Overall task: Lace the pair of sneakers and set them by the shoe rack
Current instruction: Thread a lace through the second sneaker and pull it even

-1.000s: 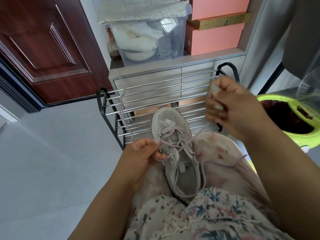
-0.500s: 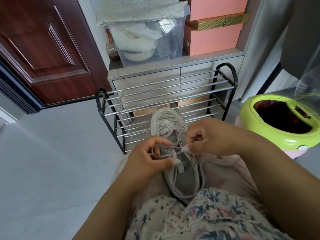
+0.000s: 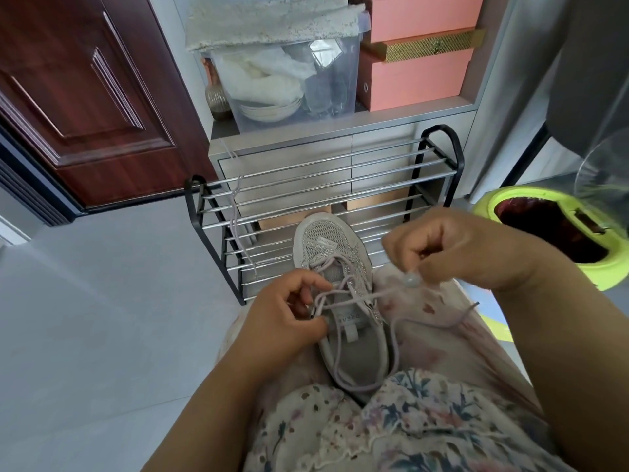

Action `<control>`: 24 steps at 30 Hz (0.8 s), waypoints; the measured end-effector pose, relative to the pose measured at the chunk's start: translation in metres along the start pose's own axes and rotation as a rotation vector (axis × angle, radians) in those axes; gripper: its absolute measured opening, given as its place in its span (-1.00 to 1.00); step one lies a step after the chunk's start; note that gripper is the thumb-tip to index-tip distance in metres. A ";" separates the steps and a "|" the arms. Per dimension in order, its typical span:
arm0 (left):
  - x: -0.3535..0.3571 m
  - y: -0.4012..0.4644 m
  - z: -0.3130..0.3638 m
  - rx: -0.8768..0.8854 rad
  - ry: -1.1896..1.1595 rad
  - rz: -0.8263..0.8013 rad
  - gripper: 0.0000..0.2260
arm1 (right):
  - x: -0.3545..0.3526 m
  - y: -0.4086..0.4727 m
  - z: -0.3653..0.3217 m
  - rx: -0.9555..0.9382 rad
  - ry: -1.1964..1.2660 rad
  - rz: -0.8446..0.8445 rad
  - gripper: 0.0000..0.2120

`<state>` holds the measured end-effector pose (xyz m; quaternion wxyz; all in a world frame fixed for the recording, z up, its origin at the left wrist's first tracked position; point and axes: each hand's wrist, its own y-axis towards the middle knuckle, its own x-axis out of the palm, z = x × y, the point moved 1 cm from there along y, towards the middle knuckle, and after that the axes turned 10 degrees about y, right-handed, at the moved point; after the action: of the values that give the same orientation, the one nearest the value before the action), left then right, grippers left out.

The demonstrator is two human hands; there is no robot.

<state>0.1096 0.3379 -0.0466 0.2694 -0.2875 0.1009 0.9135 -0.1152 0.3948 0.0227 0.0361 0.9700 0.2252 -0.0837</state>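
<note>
A grey mesh sneaker (image 3: pixel 326 240) lies on my lap, toe pointing at the shoe rack (image 3: pixel 340 172). A pale lilac lace (image 3: pixel 391 349) is threaded through its upper eyelets and loops around the heel. My left hand (image 3: pixel 289 315) pinches the lace at the sneaker's left eyelets. My right hand (image 3: pixel 452 247) is to the right of the shoe, a little above it, pinching the lace, which runs taut from the eyelets. A second loose lace (image 3: pixel 235 212) hangs over the rack's left end. No other sneaker is in view.
The black-and-chrome rack stands against a grey drawer unit (image 3: pixel 374 131) carrying a clear storage bin (image 3: pixel 289 73) and pink boxes (image 3: pixel 415 76). A dark red door (image 3: pixel 85 97) is at the left, a lime-green bin (image 3: pixel 551 240) at the right. Grey floor (image 3: pixel 102 318) spreads to the left.
My right hand came down from high on the right to the eyelets, then drew out to the right with the lace. My left hand stayed at the sneaker's left side.
</note>
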 end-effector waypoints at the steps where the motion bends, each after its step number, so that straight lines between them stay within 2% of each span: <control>1: 0.000 0.000 0.000 0.005 0.009 -0.008 -0.69 | 0.004 0.002 0.002 0.066 -0.042 -0.085 -0.82; 2: -0.001 0.000 0.000 0.013 0.019 -0.017 -0.68 | 0.008 0.003 0.004 0.136 -0.107 -0.154 -0.85; 4: -0.001 0.001 -0.001 0.029 0.035 -0.027 -0.68 | 0.013 0.007 0.007 0.250 -0.249 -0.172 -0.76; 6: -0.002 0.000 -0.002 0.047 0.055 -0.019 -0.73 | 0.016 0.012 0.008 0.297 -0.356 -0.078 -0.67; 10: -0.005 0.000 -0.004 0.102 0.093 -0.008 -0.82 | 0.035 0.025 0.013 0.308 -0.545 0.039 -0.81; 14: -0.008 -0.001 -0.009 0.071 -0.024 -0.054 -0.78 | 0.049 0.035 0.022 0.349 -0.782 0.101 -0.79; 18: -0.010 -0.001 -0.013 -0.002 -0.103 -0.035 -0.76 | 0.054 0.043 0.034 0.330 -0.779 0.202 -0.82; 24: -0.010 -0.002 -0.007 0.004 -0.099 -0.029 -0.76 | 0.066 0.052 0.046 0.352 -0.732 0.395 -0.91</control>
<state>0.1210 0.3328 -0.0465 0.2881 -0.2429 0.0852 0.9224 -0.0409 0.3715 -0.0326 -0.0366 0.8923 -0.0097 -0.4499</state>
